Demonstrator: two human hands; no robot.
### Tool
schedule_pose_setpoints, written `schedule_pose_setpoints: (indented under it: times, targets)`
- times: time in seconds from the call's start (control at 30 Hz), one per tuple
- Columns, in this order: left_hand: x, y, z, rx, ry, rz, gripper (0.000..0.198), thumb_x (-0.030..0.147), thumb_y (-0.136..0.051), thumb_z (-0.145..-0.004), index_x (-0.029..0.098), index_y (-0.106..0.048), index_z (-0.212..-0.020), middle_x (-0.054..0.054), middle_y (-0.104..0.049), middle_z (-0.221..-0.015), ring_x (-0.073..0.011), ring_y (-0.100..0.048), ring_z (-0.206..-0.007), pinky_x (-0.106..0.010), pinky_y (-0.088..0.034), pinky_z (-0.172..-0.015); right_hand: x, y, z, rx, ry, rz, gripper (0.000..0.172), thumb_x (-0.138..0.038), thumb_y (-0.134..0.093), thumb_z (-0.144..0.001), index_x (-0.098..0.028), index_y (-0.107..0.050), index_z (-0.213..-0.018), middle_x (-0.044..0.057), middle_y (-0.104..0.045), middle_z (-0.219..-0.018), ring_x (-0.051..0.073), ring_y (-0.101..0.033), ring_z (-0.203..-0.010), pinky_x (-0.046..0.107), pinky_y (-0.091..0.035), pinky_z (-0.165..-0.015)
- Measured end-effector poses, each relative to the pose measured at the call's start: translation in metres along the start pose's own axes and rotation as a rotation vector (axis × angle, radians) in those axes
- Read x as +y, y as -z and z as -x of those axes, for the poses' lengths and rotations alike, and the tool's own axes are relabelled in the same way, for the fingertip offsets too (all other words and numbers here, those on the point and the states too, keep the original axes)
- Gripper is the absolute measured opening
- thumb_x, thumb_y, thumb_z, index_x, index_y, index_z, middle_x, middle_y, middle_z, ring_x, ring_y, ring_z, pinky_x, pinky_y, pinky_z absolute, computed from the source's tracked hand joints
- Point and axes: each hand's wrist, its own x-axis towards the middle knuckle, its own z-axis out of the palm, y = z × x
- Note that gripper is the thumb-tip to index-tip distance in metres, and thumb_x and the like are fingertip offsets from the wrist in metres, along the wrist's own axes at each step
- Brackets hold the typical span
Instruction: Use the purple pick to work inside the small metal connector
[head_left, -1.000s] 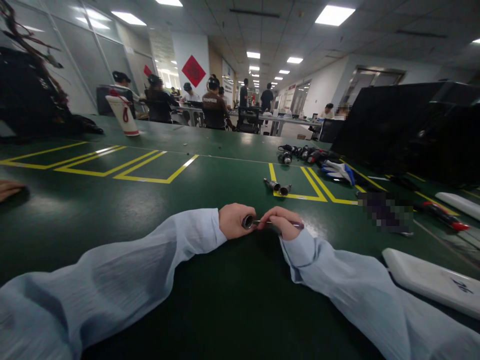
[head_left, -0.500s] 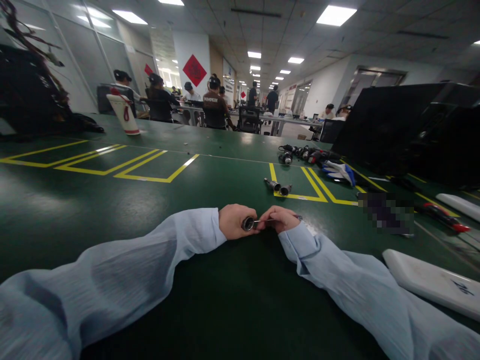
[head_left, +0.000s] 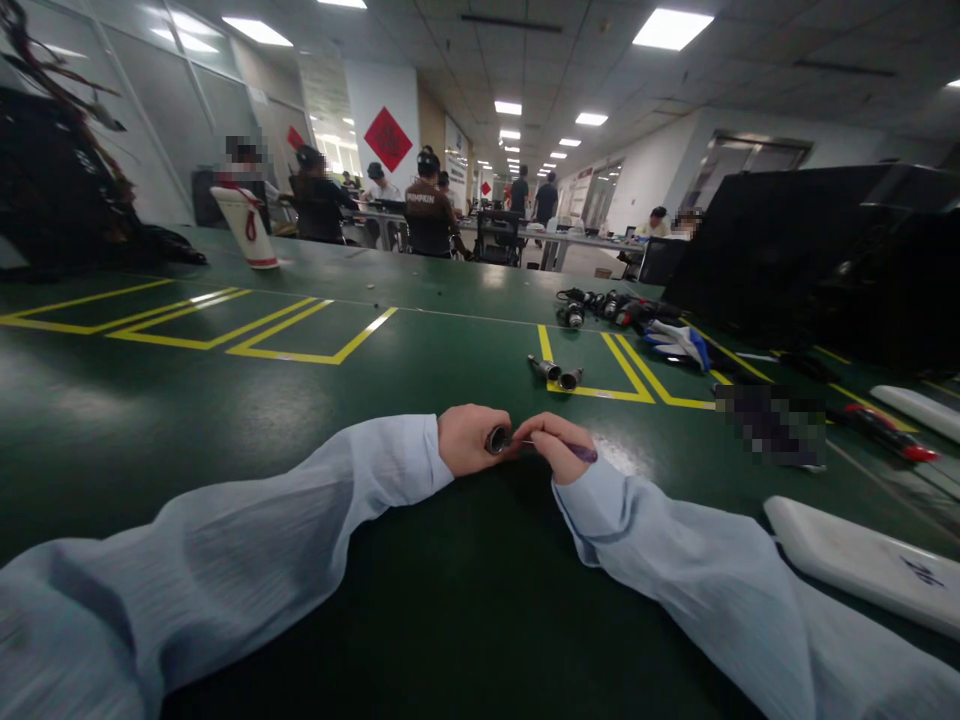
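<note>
My left hand (head_left: 466,440) is closed around a dark, hollow metal cylinder (head_left: 496,439), its round open end turned towards me. In my closed right hand (head_left: 553,440) is a screwdriver (head_left: 583,453) with a purple handle and a thin shaft. The shaft points left at the cylinder; whether its tip touches the metal is hard to make out. Just beyond my hands, a tapered metal part (head_left: 544,369) and a second cup-shaped metal part (head_left: 571,380) lie side by side on the green table (head_left: 450,385).
Black cabled devices (head_left: 592,304) and a blue-white glove (head_left: 677,345) lie at the back right. A white slab (head_left: 862,560) is beside my right forearm, a red-and-black tool (head_left: 889,433) beyond it. A paper cup (head_left: 246,228) stands back left. People sit at far desks.
My right hand has turned, so the screwdriver's purple handle now shows below the fingers. The left hand and the cylinder have shifted up only slightly.
</note>
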Motion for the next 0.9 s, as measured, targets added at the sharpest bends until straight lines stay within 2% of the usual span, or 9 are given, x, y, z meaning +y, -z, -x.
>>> schedule_pose_setpoints:
  times: [0.13, 0.23, 0.33, 0.5, 0.9]
  targets:
    - [0.002, 0.002, 0.001, -0.011, -0.029, -0.025, 0.025, 0.041, -0.055, -0.072, 0.017, -0.055, -0.07, 0.002, -0.056, -0.061, -0.0102, -0.053, -0.056, -0.019, -0.035, -0.049, 0.003, 0.003, -0.004, -0.04, -0.059, -0.022, 0.019, -0.017, -0.047, -0.063, -0.018, -0.066, -0.06, 0.002, -0.067, -0.063, 0.016, -0.059, -0.065, 0.029, -0.045, -0.065]
    - [0.003, 0.004, 0.002, -0.016, -0.049, -0.047, 0.023, 0.039, -0.055, -0.073, 0.017, -0.054, -0.069, 0.001, -0.056, -0.062, -0.0103, -0.053, -0.056, -0.019, -0.035, -0.05, 0.01, 0.01, -0.011, -0.155, -0.235, -0.255, 0.02, -0.015, -0.048, -0.059, -0.018, -0.067, -0.059, 0.002, -0.068, -0.061, 0.017, -0.061, -0.065, 0.031, -0.046, -0.067]
    - [0.002, 0.004, 0.003, -0.026, -0.087, -0.019, 0.022, 0.038, -0.056, -0.073, 0.016, -0.054, -0.068, 0.001, -0.056, -0.063, -0.0096, -0.053, -0.056, -0.018, -0.036, -0.051, 0.018, 0.015, -0.017, -0.235, -0.313, -0.384, 0.018, -0.016, -0.05, -0.057, -0.016, -0.068, -0.059, 0.002, -0.069, -0.061, 0.018, -0.063, -0.065, 0.032, -0.046, -0.07]
    - [0.0, 0.003, 0.004, 0.002, -0.145, 0.058, 0.024, 0.038, -0.056, -0.073, 0.016, -0.054, -0.066, 0.001, -0.056, -0.063, -0.009, -0.052, -0.057, -0.018, -0.037, -0.052, 0.018, 0.016, -0.018, -0.27, -0.323, -0.442, 0.015, -0.017, -0.053, -0.055, -0.017, -0.068, -0.058, 0.001, -0.07, -0.06, 0.018, -0.063, -0.064, 0.031, -0.047, -0.068]
    - [-0.003, 0.002, 0.003, 0.031, -0.103, 0.176, 0.021, 0.035, -0.061, -0.069, 0.015, -0.054, -0.067, 0.001, -0.056, -0.062, -0.0085, -0.051, -0.055, -0.018, -0.037, -0.052, 0.017, 0.015, -0.015, -0.278, -0.29, -0.544, 0.011, -0.019, -0.058, -0.059, -0.015, -0.067, -0.063, 0.004, -0.07, -0.064, 0.018, -0.064, -0.065, 0.033, -0.046, -0.07]
